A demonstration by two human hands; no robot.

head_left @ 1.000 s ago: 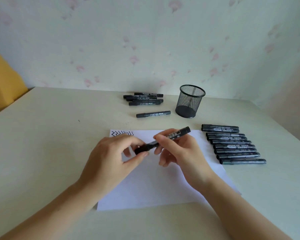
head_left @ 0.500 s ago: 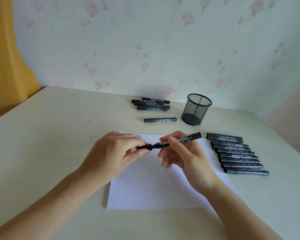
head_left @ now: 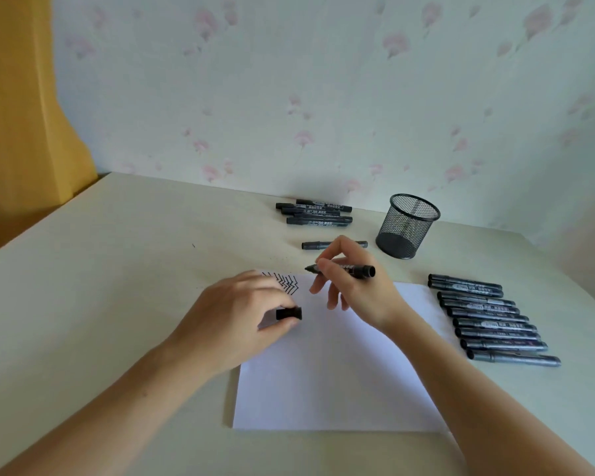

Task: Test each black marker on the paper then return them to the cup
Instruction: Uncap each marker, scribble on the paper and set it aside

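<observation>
My right hand [head_left: 354, 290] holds an uncapped black marker [head_left: 352, 270], tip pointing left above the top edge of the white paper [head_left: 337, 372]. My left hand [head_left: 234, 317] pinches the marker's black cap [head_left: 288, 313] over the paper's upper left. Black zigzag marks [head_left: 287, 283] sit at the paper's top left corner, partly hidden by my left hand. The black mesh cup [head_left: 406, 225] stands upright behind the paper, with nothing visible inside it. A row of several markers [head_left: 488, 317] lies right of the paper.
Several more markers [head_left: 315, 213] lie in a pile near the wall, left of the cup. A single marker [head_left: 315, 245] lies in front of them, partly behind my right hand. A yellow curtain [head_left: 21, 115] hangs at the left.
The cap has come off the marker: my left hand moved down-left with it, while my right hand lifted the marker toward the paper's top edge. The camera tilted up.
</observation>
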